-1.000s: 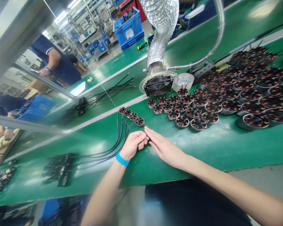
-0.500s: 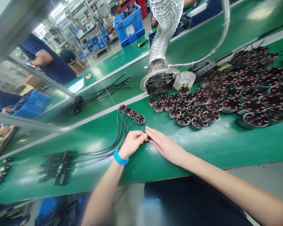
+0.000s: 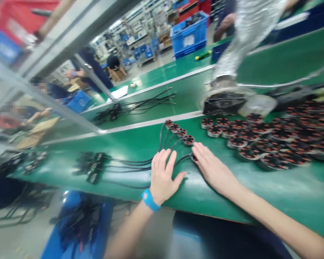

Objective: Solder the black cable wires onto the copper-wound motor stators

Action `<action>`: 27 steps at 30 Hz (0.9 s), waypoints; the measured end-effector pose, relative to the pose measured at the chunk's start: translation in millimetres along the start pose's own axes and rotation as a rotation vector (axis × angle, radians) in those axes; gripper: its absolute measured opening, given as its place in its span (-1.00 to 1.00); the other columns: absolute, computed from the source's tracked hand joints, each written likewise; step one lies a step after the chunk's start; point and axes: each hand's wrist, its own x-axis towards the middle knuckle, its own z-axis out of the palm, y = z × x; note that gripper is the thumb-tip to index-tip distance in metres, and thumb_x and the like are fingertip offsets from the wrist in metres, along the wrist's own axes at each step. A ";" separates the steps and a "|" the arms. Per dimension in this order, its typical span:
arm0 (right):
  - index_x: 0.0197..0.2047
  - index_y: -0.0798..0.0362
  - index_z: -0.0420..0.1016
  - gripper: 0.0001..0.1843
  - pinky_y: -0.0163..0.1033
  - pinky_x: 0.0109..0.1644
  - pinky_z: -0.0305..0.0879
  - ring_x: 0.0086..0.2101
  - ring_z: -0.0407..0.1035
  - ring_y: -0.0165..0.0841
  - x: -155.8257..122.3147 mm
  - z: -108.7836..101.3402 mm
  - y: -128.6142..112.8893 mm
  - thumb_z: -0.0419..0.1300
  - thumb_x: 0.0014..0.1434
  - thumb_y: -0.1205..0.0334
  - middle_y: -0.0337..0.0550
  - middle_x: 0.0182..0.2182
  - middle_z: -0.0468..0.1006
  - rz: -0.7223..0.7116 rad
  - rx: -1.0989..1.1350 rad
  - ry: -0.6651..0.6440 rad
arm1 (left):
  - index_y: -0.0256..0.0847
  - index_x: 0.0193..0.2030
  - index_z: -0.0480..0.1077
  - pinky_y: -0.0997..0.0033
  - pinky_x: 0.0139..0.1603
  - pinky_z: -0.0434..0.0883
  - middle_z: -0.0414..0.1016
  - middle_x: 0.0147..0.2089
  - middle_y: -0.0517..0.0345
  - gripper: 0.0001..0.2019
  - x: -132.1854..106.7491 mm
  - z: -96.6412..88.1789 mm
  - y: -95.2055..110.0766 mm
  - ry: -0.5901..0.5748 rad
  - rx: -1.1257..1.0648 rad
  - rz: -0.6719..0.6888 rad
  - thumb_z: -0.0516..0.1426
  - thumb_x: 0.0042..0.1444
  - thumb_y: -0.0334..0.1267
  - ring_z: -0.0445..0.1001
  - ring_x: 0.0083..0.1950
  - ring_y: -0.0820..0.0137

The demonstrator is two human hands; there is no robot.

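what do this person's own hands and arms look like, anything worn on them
The left hand and right hand are ungloved, and no sleeve shows on the visible part of either arm. A bright blue band circles the left wrist; the right wrist is bare.

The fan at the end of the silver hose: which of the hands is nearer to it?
The right hand. It is on the near side of the fan; the left hand is farther away, off to the left.
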 end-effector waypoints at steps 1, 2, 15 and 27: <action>0.52 0.06 -0.42 -0.25 0.18 0.42 0.14 0.40 -0.06 -0.05 5.6 1.9 2.9 -0.06 0.43 0.32 0.14 0.44 -0.05 -0.009 -0.011 0.010 | -0.14 0.46 0.09 -0.12 0.46 0.06 0.26 0.36 -0.18 -0.24 -12.8 -8.8 -11.6 0.011 0.066 0.006 0.21 0.19 0.05 0.10 0.46 0.02; 0.52 0.06 -0.42 -0.25 0.20 0.42 0.12 0.40 -0.07 -0.03 11.8 3.9 5.5 -0.07 0.43 0.32 0.14 0.44 -0.07 -0.014 -0.018 0.026 | -0.13 0.45 0.10 -0.17 0.48 -0.02 0.25 0.38 -0.17 -0.20 -26.0 -18.7 -26.5 0.002 0.134 -0.002 0.21 0.15 0.11 0.05 0.48 -0.01; 0.52 0.04 -0.27 -0.11 0.17 0.45 0.01 0.40 -0.10 0.00 79.3 -0.6 20.9 0.13 0.30 0.09 0.02 0.48 -0.21 -0.144 0.015 -0.024 | -0.08 0.45 0.16 -0.52 0.36 -0.24 -0.13 0.55 -0.19 -0.31 -111.4 -105.9 -263.6 -0.033 0.661 -0.781 0.06 0.25 0.14 -0.23 0.52 -0.28; 0.52 -0.02 -0.41 0.23 0.26 0.46 -0.18 0.44 -0.31 -0.02 123.9 -1.1 33.8 0.35 0.03 0.13 0.06 0.48 -0.29 -0.087 0.089 -0.357 | -0.10 0.33 0.32 -0.34 0.44 -0.20 0.25 0.42 -0.08 -0.46 -111.4 -87.2 -318.1 -0.015 0.615 -0.690 -0.02 0.30 0.05 0.10 0.46 -0.04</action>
